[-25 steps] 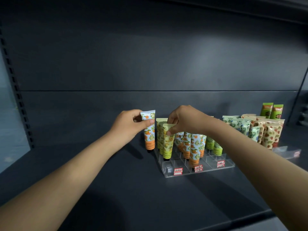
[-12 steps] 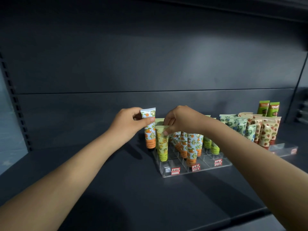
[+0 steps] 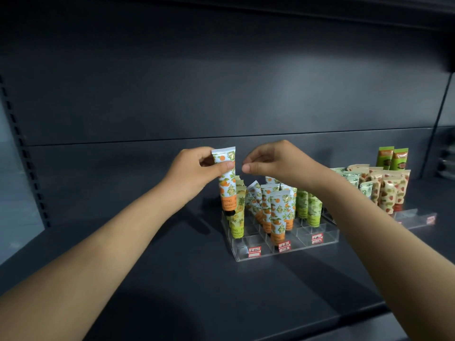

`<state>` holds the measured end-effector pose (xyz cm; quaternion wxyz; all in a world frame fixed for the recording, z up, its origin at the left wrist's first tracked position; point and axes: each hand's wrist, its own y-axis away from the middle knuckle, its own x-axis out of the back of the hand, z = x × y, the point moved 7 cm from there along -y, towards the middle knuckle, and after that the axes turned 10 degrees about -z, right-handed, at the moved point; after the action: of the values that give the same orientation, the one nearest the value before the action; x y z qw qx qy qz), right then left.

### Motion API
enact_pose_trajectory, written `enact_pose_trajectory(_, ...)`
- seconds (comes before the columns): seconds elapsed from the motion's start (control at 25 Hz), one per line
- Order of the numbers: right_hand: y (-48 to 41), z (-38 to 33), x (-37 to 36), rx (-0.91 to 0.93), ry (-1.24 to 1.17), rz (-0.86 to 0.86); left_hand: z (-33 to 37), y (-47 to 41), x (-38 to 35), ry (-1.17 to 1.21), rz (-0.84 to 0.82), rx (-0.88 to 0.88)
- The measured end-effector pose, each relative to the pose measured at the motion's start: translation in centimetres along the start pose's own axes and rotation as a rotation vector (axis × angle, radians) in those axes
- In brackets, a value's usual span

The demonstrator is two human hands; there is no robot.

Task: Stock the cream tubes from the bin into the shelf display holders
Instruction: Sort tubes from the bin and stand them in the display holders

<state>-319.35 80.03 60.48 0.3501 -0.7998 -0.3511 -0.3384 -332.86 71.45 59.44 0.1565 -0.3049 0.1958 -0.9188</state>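
My left hand [image 3: 194, 172] grips an orange-print cream tube [image 3: 226, 185] upright by its crimped top, over the left end of the clear acrylic display holder [image 3: 256, 253]. My right hand [image 3: 275, 163] hovers just right of that tube with fingers curled and thumb out, holding nothing. Below it a yellow lemon-print tube [image 3: 237, 217] stands in the holder's left row. Several orange-print tubes [image 3: 278, 215] and green tubes [image 3: 310, 207] stand in the other rows. The bin is out of sight.
A second clear holder [image 3: 416, 217] at the right carries strawberry-print tubes [image 3: 389, 190], pale green tubes and two dark green ones [image 3: 392, 158]. All stand on a dark shelf [image 3: 172, 279] with a dark back panel. A slotted upright [image 3: 22, 148] runs down the left.
My right hand has let go of the yellow tube and lifted off it; that tube now stands in the left row. My left hand raised the orange-print tube slightly.
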Motion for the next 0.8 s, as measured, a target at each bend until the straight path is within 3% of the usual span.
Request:
enact_pose_trajectory(0.28, 6.5, 1.3, 1.8, -0.040, -0.048, 0.266, 3.0, -0.3, -1.2, 0.033, -0.011, -0.040)
enact_pose_trajectory(0.44, 12.4, 5.3, -0.6, -0.141, 0.085, 0.320, 5.4, -0.7, -2.3, 0.063, -0.007, -0.097)
enact_pose_trajectory(0.64, 16.9, 8.8, -4.7, -0.275, 0.351, 0.129, 8.4, -3.0, -5.5, -0.052, -0.085, -0.172)
enact_pose_trajectory(0.8, 17.4, 10.0, -5.3, -0.370, 0.412, -0.051, 9.6, -5.8, -9.8, -0.243, -0.274, -0.149)
